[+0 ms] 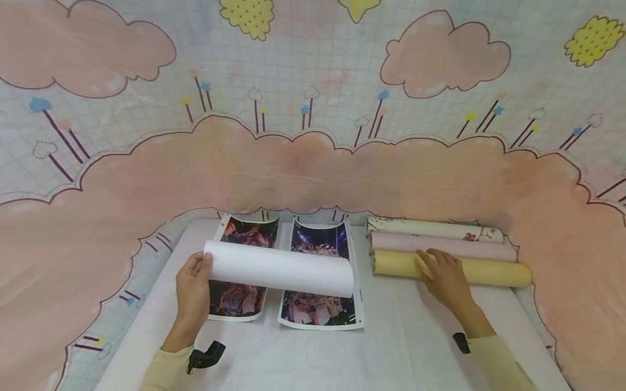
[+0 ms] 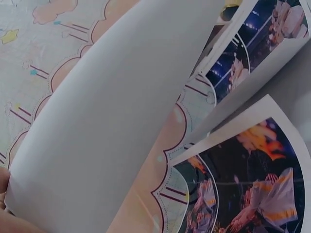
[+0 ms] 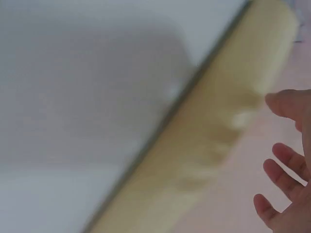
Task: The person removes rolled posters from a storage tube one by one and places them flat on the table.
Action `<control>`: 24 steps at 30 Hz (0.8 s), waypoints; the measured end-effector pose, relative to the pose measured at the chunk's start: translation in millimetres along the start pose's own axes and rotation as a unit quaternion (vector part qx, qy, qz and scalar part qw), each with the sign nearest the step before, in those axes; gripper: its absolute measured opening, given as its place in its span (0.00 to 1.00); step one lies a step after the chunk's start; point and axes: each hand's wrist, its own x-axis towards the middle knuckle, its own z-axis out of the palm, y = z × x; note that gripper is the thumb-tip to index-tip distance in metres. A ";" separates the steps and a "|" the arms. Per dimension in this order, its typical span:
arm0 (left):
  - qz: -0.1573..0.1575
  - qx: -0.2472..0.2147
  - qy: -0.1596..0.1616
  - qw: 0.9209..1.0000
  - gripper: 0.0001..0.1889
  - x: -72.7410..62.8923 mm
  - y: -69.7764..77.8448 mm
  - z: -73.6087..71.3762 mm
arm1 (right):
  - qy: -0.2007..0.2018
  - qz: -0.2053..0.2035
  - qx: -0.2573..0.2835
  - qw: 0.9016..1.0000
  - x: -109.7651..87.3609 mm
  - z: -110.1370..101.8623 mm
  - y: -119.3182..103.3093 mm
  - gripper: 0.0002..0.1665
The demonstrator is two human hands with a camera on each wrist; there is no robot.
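A rolled sheet of white paper (image 1: 279,269) is held up over two prints, its left end pinched by my left hand (image 1: 193,290). In the left wrist view the white roll (image 2: 107,111) fills the middle, with only part of the fingers visible at the lower left. On the right, my right hand (image 1: 447,279) is over a yellow roll (image 1: 494,272), fingers spread and loosely bent. The right wrist view has the thumb close to the yellow roll (image 3: 194,155), the other fingers apart beside it; whether they touch it I cannot tell.
Behind the yellow roll lie a pink roll (image 1: 401,242) and a floral roll (image 1: 430,228). The left print (image 1: 237,300) and right print (image 1: 318,310), both curling photos, lie on the white table (image 1: 406,347). A cartoon-patterned cloth (image 1: 313,174) hangs behind.
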 end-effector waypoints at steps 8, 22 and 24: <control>0.010 -0.020 -0.017 1.000 0.20 -1.2 6.5 23.5 | 0.090 -0.032 0.091 0.991 19.8 -32.6 -54.6 0.33; 0.021 -0.100 -0.093 0.990 0.19 -11.3 23.3 73.7 | 0.071 -0.103 0.075 0.989 39.4 -57.1 -123.0 0.34; 0.024 -0.116 -0.098 0.988 0.18 -13.6 25.1 80.7 | 0.068 -0.119 0.051 0.989 41.1 -57.3 -128.3 0.37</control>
